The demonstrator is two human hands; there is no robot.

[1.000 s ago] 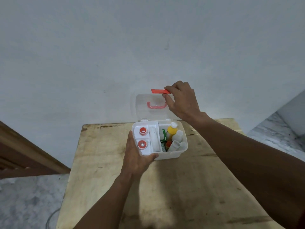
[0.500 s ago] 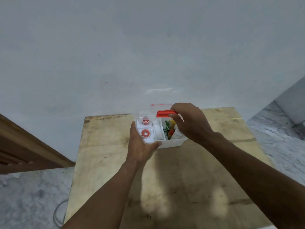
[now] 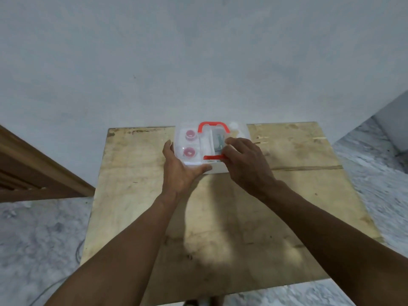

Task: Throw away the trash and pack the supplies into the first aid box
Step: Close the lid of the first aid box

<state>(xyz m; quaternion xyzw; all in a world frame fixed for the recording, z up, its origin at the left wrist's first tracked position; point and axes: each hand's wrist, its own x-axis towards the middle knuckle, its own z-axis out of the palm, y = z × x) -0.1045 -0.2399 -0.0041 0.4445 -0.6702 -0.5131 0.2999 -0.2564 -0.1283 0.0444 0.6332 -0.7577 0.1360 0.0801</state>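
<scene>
A small white first aid box [image 3: 217, 168] stands at the far middle of the wooden table [image 3: 298, 195]. Its clear lid [image 3: 192, 141] with a red handle [image 3: 213, 125] lies down over the box. Two red-topped rolls and other supplies show blurred through the lid. My left hand [image 3: 180, 168] grips the box's near left corner. My right hand [image 3: 245, 160] pinches the red latch [image 3: 213, 157] at the lid's front edge and covers the right part of the box.
The table stands against a pale wall [image 3: 198, 62]. A brown wooden frame [image 3: 37, 171] runs along the left. Grey marbled floor [image 3: 33, 239] lies around the table, with a thin cable at the lower left.
My right hand has swung the lid from upright down onto the box. The view has tilted down, so the box sits higher in the frame. My left hand stays on the box.
</scene>
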